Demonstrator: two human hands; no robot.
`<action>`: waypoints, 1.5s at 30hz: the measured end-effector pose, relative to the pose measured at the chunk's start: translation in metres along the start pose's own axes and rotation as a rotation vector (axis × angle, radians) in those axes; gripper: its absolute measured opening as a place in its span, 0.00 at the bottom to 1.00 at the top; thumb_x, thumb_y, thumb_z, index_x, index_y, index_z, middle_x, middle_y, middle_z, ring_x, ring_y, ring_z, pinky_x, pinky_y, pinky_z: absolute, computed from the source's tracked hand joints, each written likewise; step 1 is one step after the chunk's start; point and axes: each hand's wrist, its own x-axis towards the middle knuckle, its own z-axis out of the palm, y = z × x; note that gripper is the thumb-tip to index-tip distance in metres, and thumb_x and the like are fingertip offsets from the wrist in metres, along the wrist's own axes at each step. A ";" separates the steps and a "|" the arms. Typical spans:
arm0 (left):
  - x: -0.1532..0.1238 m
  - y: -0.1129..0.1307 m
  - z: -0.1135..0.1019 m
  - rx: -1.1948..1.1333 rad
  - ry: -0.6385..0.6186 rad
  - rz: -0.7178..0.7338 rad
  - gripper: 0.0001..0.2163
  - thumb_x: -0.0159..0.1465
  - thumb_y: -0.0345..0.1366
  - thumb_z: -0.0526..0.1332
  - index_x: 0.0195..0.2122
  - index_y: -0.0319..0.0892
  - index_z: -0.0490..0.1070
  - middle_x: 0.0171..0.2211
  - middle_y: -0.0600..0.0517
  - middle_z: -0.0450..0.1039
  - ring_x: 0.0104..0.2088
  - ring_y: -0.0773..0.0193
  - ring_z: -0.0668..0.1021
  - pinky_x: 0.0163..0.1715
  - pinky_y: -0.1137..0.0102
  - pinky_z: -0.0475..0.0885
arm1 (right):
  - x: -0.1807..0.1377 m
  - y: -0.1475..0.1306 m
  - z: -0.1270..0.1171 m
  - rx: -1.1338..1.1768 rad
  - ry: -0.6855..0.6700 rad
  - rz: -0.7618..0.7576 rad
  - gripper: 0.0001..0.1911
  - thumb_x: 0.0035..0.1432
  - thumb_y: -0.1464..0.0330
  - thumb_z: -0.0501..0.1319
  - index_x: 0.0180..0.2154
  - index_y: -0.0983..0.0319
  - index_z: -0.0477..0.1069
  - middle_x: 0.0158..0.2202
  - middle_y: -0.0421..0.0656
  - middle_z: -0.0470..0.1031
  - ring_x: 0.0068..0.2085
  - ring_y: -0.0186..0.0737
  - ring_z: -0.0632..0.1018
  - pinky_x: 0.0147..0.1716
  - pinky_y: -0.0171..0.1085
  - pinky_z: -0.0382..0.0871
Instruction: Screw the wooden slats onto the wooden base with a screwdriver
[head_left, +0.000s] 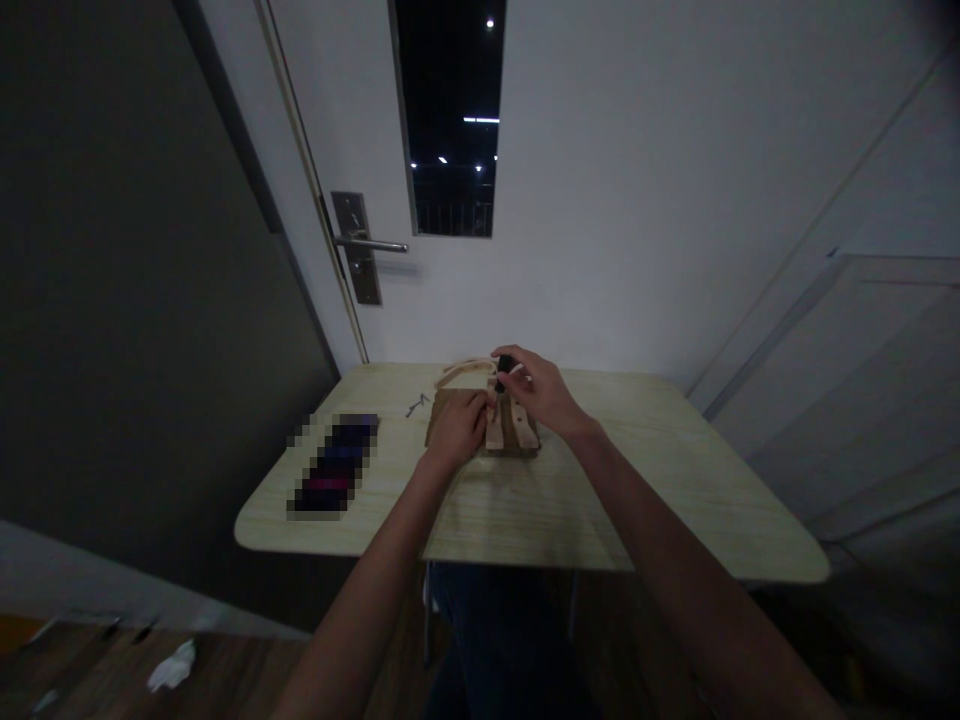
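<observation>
The right hand [541,388] pinches a black, cylindrical tool handle [503,372] over a pale, narrow wooden strip [494,436], long axis front to back; the left hand [457,425], grip indiscernible, rests just left on a flat brown board [439,403].

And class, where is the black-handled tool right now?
In the head view, the black-handled tool is just right of centre, held roughly upright by the right hand, over the pale wooden pieces, with the left hand beside it.
</observation>
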 end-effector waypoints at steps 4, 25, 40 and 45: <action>-0.005 0.004 0.003 0.102 0.020 0.007 0.12 0.69 0.31 0.53 0.50 0.39 0.73 0.52 0.41 0.75 0.53 0.49 0.76 0.56 0.54 0.71 | 0.000 0.005 0.004 0.071 0.029 0.039 0.14 0.64 0.68 0.58 0.51 0.59 0.70 0.45 0.47 0.78 0.37 0.38 0.80 0.37 0.39 0.79; -0.004 0.008 0.011 0.270 -0.047 -0.101 0.20 0.73 0.33 0.49 0.64 0.38 0.65 0.64 0.41 0.70 0.67 0.49 0.68 0.69 0.49 0.58 | -0.003 0.001 0.004 -0.054 -0.034 0.079 0.21 0.63 0.74 0.55 0.57 0.60 0.67 0.47 0.49 0.78 0.38 0.41 0.81 0.40 0.42 0.78; -0.002 0.008 0.009 0.236 -0.038 -0.094 0.19 0.73 0.34 0.48 0.62 0.38 0.67 0.62 0.41 0.72 0.64 0.50 0.70 0.67 0.52 0.61 | 0.009 -0.009 0.006 -0.171 -0.039 0.039 0.07 0.63 0.70 0.60 0.43 0.59 0.69 0.41 0.46 0.77 0.36 0.40 0.77 0.38 0.38 0.71; -0.002 0.008 0.009 0.211 -0.038 -0.103 0.19 0.73 0.33 0.48 0.62 0.38 0.67 0.62 0.42 0.71 0.65 0.51 0.70 0.67 0.53 0.62 | 0.012 -0.014 0.005 -0.200 -0.065 0.061 0.10 0.63 0.73 0.56 0.46 0.62 0.71 0.38 0.46 0.78 0.34 0.39 0.78 0.38 0.37 0.70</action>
